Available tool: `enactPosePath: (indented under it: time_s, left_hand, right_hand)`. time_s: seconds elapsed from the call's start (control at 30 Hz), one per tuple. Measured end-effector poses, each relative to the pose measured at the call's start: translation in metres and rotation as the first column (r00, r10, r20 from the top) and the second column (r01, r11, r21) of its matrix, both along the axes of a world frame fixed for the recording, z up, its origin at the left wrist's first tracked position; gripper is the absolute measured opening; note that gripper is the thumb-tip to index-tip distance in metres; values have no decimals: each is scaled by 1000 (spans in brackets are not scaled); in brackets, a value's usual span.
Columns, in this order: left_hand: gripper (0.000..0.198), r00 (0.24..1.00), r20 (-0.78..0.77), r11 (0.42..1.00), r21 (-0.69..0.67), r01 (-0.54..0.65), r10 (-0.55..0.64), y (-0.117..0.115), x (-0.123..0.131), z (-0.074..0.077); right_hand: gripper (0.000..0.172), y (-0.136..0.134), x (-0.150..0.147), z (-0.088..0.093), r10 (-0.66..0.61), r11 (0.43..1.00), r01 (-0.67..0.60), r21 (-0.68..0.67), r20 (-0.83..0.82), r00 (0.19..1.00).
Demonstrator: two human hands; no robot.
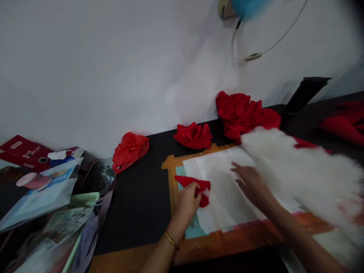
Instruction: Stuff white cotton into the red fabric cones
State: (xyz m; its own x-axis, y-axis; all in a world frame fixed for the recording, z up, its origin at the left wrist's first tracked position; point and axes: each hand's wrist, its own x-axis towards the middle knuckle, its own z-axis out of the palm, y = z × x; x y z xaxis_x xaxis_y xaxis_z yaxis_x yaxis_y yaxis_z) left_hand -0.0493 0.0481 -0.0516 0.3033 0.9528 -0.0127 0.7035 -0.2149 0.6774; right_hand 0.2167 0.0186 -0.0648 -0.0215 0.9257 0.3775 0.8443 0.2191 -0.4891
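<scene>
My left hand (189,199) pinches a small pointed piece of red fabric (196,182) at the left part of the work surface. A bit of white shows at the fabric's wider end, below my fingers. Fingers apart and slightly blurred, my right hand (251,182) hovers over or rests on the white sheets (224,189); which of the two I cannot tell. Nothing shows in it. Just right of it lies a large fluffy heap of white stuffing (290,167).
Behind the sheets sit a small red fabric bundle (193,135) and a bigger red pile (244,113). A red plastic bag (131,149) lies left, near a cluttered green bin (85,198). A black cylinder (307,94) stands back right. A cord (273,45) hangs on the wall.
</scene>
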Motion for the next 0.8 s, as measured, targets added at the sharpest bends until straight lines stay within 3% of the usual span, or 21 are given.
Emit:
enactPosePath:
  time_s: [0.03, 0.1, 0.17, 0.27, 0.37, 0.53, 0.6, 0.67, 0.7, 0.73, 0.77, 0.8]
  left_hand:
    - [17, 1000, -2, 1000, 0, -2, 2, -1, 0, 0]
    - [15, 1000, 0, 1000, 4, -10, 10, -3, 2, 3]
    - [13, 999, 37, 1000, 12, -23, 22, -5, 4, 5]
    - [14, 991, 135, 999, 45, -28, 21, -8, 7, 10]
    - [15, 981, 192, 996, 87, -15, -2, -11, 8, 17]
    - [17, 977, 208, 988, 153, 22, -54, -25, 10, 31]
    - [18, 973, 198, 968, 239, 73, -122, -36, 10, 34]
    - [18, 954, 216, 933, 335, 128, -209, -46, 8, 34]
    - [21, 940, 269, 920, 381, 95, -209, -49, 6, 34]
    - [29, 918, 365, 912, 410, -9, -155, -50, 4, 34]
    - [41, 863, 504, 904, 389, -178, -47, -49, 2, 34]
    - [50, 749, 656, 879, 301, -371, 91, -45, 1, 36]
  right_hand:
    - [36, 3, 11, 6, -114, 992, 111, 66, 44, 993]
    - [34, 4, 14, 15, -178, 973, 171, 153, 37, 983]
    - [27, -1, -10, 18, -47, 990, 54, 132, -56, 997]
    - [30, -9, -69, 7, 219, 966, -241, -92, -202, 954]
    - [23, -4, -112, -8, 174, 950, -251, -187, -353, 919]
    - [19, 4, -128, -9, 81, 951, -223, -213, -525, 848]
    - [20, -2, -129, -2, 32, 953, -225, -203, -672, 740]
    - [15, -10, -132, 6, -48, 955, -226, -192, -851, 523]
    - [11, -14, -134, 9, -91, 955, -222, -196, -908, 410]
    - [8, -18, -136, 13, -132, 954, -214, -209, -936, 327]
    - [7, -20, -139, 16, -166, 952, -201, -230, -942, 293]
    - [7, -21, -142, 20, -194, 948, -191, -256, -937, 290]
